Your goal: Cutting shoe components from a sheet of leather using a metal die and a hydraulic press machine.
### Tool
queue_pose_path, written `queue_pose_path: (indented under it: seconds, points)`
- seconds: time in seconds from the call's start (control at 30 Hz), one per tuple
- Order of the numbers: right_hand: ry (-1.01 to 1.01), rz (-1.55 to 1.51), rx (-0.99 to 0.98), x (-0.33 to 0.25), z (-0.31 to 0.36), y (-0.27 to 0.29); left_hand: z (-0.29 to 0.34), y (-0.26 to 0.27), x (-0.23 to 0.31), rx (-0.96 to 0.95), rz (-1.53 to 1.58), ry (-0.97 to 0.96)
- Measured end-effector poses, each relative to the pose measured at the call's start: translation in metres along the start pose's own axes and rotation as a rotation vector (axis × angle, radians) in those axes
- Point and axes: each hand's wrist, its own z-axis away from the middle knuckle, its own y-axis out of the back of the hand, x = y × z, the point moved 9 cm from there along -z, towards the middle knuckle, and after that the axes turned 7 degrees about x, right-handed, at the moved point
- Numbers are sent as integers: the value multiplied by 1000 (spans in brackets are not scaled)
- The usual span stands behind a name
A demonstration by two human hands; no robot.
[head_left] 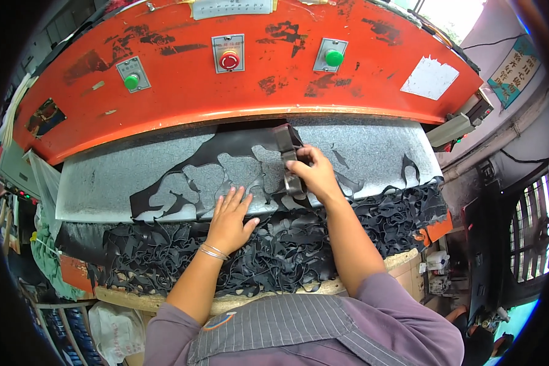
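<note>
My right hand [315, 174] grips a dark metal cutting die [285, 141], a tall narrow strip-walled shape standing on the press bed. Under and beside it lies a black leather-like sheet [208, 152] with several shaped holes cut out of it. Through the holes the pale, scored cutting bed [110, 165] shows. My left hand [229, 221] rests flat near the front edge of the bed, fingers spread over the sheet's cut-out part, holding nothing. Thin leftover pieces [410, 169] of the black material lie on the right of the bed.
A heap of black offcut strips [274, 250] fills the ledge in front of the bed. Behind stands the press's orange beam [183, 79], with a red button [229, 60] between two green buttons [333, 58]. A white plastic bag [117, 332] sits at lower left.
</note>
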Motion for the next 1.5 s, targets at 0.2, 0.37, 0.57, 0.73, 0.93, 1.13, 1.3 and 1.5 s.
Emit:
queue_pose_path:
  seconds: [0.2, 0.37, 0.57, 0.73, 0.93, 1.13, 1.3, 1.5]
  points:
    - [-59, -321, -423, -57, 114, -28, 26, 18, 22, 109, 962, 338]
    - [178, -197, -640, -89, 179, -59, 83, 32, 30, 185, 1493, 492]
    - [177, -110, -819, -76, 249, -65, 177, 2, 19, 337, 1169, 550]
    - [-312, -248, -1027, -59, 277, -107, 258, 84, 26, 454, 998, 694]
    - [413, 106, -878, -70, 277, -114, 424, 111, 12, 1126, 1347, 825]
    - [796, 542, -809, -70, 300, -100, 495, 110, 48, 1536, 1557, 696]
    - [645, 345, -766, -40, 280, -78, 483, 83, 56, 1539, 1718, 730]
    - [794, 184, -989, 22, 178, -64, 472, 34, 64, 1445, 1807, 785]
